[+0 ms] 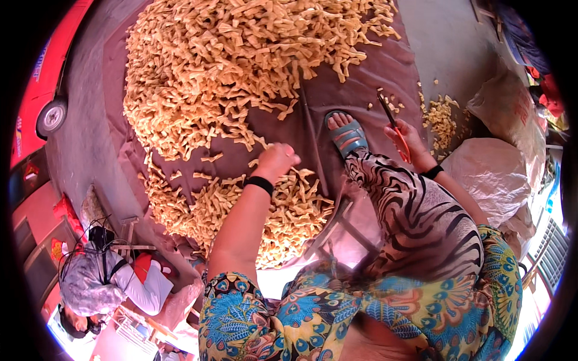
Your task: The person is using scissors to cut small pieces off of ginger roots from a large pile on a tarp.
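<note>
My left hand is closed over the gap between two heaps of pale yellow, stick-like pieces with knobby ends. Whatever its fingers may hold is hidden; one yellow piece lies right by them. The large heap spreads out ahead, while the smaller heap lies nearer, under my left forearm. Off to the right, my right hand grips a pair of scissors with red-orange handles, the dark narrow blades pointing up and away. Both wrists wear black bands.
A brown sheet lies beneath the heaps. My sandalled foot rests on it. Small yellow bits are scattered right of it, beside pale sacks. Another person sits at the lower left; a red vehicle stands at the far left.
</note>
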The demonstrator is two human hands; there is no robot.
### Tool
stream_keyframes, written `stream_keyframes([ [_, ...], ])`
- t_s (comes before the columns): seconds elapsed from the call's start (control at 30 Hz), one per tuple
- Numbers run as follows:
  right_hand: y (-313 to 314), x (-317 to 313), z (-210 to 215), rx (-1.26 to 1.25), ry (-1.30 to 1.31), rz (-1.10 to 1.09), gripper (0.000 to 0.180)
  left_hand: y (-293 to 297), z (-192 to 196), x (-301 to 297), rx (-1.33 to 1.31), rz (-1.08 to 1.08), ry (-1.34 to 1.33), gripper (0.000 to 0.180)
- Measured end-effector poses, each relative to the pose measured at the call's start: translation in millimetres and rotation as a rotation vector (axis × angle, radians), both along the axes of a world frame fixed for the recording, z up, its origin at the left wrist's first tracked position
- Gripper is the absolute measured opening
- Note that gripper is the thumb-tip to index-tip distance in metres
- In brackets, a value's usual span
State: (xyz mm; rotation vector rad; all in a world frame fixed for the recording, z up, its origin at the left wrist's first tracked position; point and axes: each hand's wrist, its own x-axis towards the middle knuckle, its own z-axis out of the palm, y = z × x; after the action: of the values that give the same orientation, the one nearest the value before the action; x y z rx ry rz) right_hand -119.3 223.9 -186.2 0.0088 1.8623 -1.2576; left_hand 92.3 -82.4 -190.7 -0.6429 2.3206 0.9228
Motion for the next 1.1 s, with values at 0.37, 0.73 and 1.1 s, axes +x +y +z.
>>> stream_keyframes([
  [0.37,2,-9,-9,0.020,0.053,0.038,0.026,-117,-57,32,0.365,0.710,0.232,0.035],
  [0.73,1,-5,-2,0.054,-0.025,0.027,0.023,-151,-49,7,0.188,0.547,0.354,0.062],
  [1.1,6,-8,5,0.057,-0.023,0.003,0.023,-107,-64,35,-0.010,0.449,0.177,0.029],
])
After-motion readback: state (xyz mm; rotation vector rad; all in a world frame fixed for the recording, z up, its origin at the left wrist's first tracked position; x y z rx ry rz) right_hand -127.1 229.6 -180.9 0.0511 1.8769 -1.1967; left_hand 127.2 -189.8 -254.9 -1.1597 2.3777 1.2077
